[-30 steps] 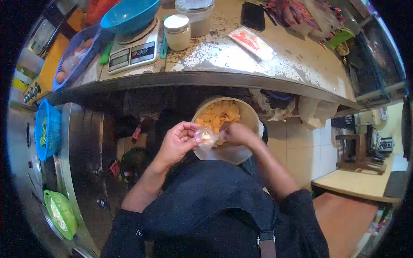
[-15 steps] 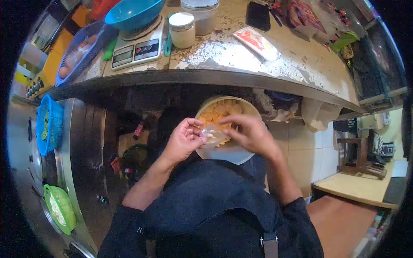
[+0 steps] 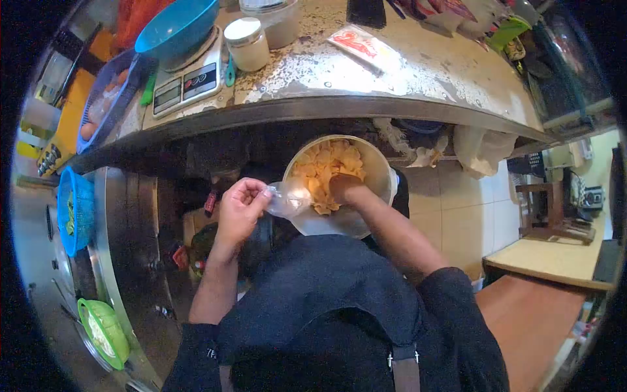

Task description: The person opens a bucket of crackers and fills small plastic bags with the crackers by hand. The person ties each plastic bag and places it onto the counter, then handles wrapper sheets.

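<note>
A round pale tub sits before my lap, holding a heap of orange-yellow chips. My right hand reaches down into the tub at the right side of the chips, and its fingers are hidden from me. To the left of the tub, my left hand pinches the edge of a small clear plastic bag between thumb and fingers. The bag hangs over the tub's left rim, and a pale patch shows through it.
Above the tub runs a worn counter with a kitchen scale, a blue bowl, a lidded jar and a red-and-white packet. Blue and green baskets stand at the left. A wooden table is at right.
My right hand has gone from beside the bag down into the chips. My left hand has moved left with the bag, away from the tub's middle. The view has shifted slightly.
</note>
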Available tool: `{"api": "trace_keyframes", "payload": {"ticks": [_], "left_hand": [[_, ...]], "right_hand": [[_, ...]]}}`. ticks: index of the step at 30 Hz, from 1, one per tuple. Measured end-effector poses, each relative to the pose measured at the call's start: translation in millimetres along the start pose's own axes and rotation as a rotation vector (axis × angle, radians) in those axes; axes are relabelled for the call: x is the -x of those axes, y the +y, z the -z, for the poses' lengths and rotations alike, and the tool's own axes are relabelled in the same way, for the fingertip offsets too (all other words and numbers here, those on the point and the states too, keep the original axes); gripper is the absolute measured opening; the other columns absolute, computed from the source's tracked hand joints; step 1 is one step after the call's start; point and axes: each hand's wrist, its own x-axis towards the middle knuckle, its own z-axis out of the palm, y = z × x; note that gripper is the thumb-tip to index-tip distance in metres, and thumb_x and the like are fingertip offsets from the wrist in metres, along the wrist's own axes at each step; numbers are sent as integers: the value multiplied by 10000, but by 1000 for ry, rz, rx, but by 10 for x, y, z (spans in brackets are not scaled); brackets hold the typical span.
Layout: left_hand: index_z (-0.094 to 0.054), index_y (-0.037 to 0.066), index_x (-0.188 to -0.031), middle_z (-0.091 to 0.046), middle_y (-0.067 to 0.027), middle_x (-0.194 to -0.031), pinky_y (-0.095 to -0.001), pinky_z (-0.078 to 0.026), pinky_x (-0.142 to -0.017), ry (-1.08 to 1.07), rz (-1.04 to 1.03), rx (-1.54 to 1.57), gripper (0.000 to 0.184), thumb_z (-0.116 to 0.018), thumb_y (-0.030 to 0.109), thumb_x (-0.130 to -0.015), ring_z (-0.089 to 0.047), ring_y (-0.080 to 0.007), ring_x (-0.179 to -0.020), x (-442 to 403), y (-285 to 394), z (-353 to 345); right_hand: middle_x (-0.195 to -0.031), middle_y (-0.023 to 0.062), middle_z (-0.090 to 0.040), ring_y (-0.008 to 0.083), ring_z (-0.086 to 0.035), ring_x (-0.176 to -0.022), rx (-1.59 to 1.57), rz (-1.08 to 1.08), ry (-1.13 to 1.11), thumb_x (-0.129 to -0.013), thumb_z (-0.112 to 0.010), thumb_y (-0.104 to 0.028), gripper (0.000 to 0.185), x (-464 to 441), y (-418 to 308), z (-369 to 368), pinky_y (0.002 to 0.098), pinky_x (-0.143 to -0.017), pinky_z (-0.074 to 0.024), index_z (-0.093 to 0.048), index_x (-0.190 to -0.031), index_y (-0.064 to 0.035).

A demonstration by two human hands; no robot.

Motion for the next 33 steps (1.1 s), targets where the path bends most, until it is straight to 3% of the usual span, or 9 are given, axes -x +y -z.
{"api": "trace_keyframes", "payload": {"ticks": [5,11,17,20,23,26,29,33], "left_hand": [[-581,58,-886,-584,22,-719,-179,-415,-532,27,-7,81,80,-656,79,-869,-511,-32,-602,25,-48,92],[-564,50,-900,-614,-10,-751,-190,-439,-550,18,-30,72,73,-633,57,-878,-551,-53,-627,50,11,195],[-546,36,-926,-627,-46,-781,-232,-472,-621,59,-107,294,57,-582,18,-886,-582,-102,-650,-17,34,411],[-534,31,-937,-627,-62,-795,-244,-485,-645,66,-134,349,64,-571,13,-888,-602,-120,-680,-37,149,415],[-530,30,-957,-629,-68,-803,-250,-490,-651,86,-130,354,87,-578,17,-886,-610,-129,-685,-46,211,411],[-527,32,-966,-630,-67,-814,-248,-498,-633,90,-137,318,102,-591,29,-886,-614,-131,-678,-91,125,519],[-528,32,-960,-631,-66,-815,-240,-508,-618,139,-135,302,107,-604,45,-886,-620,-129,-680,-96,131,551],[-530,63,-978,-646,-70,-758,-244,-494,-554,117,-156,283,148,-636,98,-880,-603,-131,-613,-83,132,587]], "right_hand": [[-1013,164,-687,302,-677,-927,94,43,-124,-807,-561,-189,264,134,-207,60,417,-734,-546,-708,-974,-47],[-963,190,-689,314,-678,-921,-18,-19,57,-777,-591,-201,269,-21,-82,-148,421,-715,-543,-708,-945,-27],[-954,197,-683,362,-666,-900,-194,197,124,-767,-586,-221,275,-147,-160,-78,436,-743,-531,-706,-944,-48],[-934,182,-687,362,-665,-891,-252,114,100,-743,-607,-237,266,-34,-344,-11,448,-761,-523,-708,-931,-78],[-917,172,-688,362,-664,-879,-202,204,258,-731,-612,-253,265,-89,-316,-197,451,-765,-520,-705,-914,-86],[-898,171,-687,357,-665,-855,-330,220,332,-727,-611,-273,267,-249,-244,-389,446,-744,-521,-705,-900,-93],[-876,171,-685,356,-664,-842,-274,276,130,-722,-612,-278,268,-197,-242,-157,451,-727,-518,-706,-899,-101],[-860,174,-684,350,-666,-838,-275,181,195,-712,-608,-253,249,-254,-305,-342,448,-715,-516,-701,-882,-97]]}}
